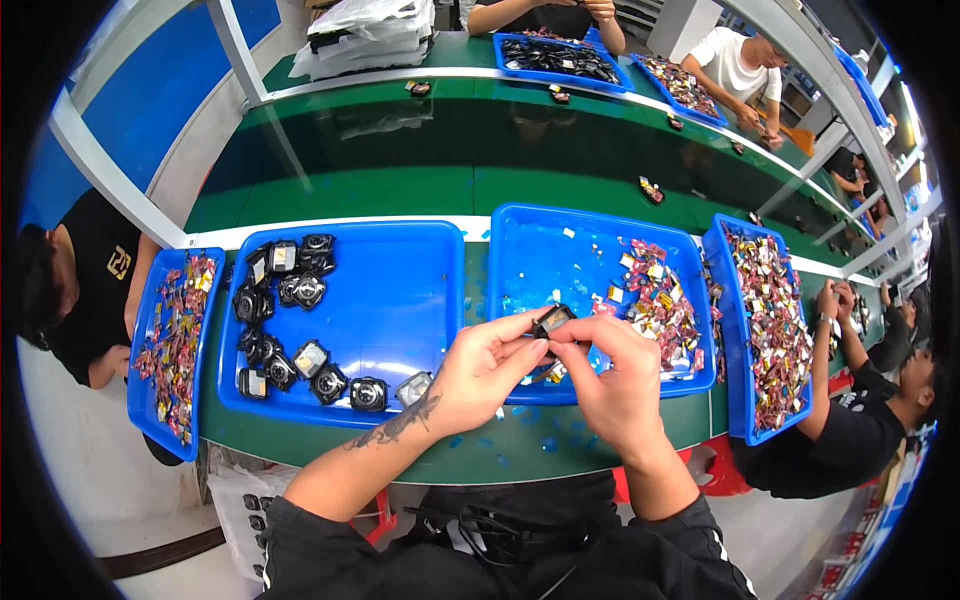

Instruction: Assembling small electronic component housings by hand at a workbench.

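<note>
My left hand (490,365) pinches a small black watch case (553,319) between thumb and fingers, over the near-left part of a blue tray. Close against its lower edge, my right hand (618,375) has thumb and forefinger pressed together; what they hold, if anything, is hidden. Below them, that blue tray (530,230) carries a heap of small red, yellow and white parts (660,305) along its right side. To the left, a second blue tray (400,290) holds several black watch cases (328,383) along its left and near sides, some showing a pale square face.
Narrow blue trays of similar small parts stand at far left (175,350) and right (765,330). Beyond a white rail runs a green belt (390,160) with scattered pieces. People work on both sides and across. Blue scraps lie on the green tabletop (480,450).
</note>
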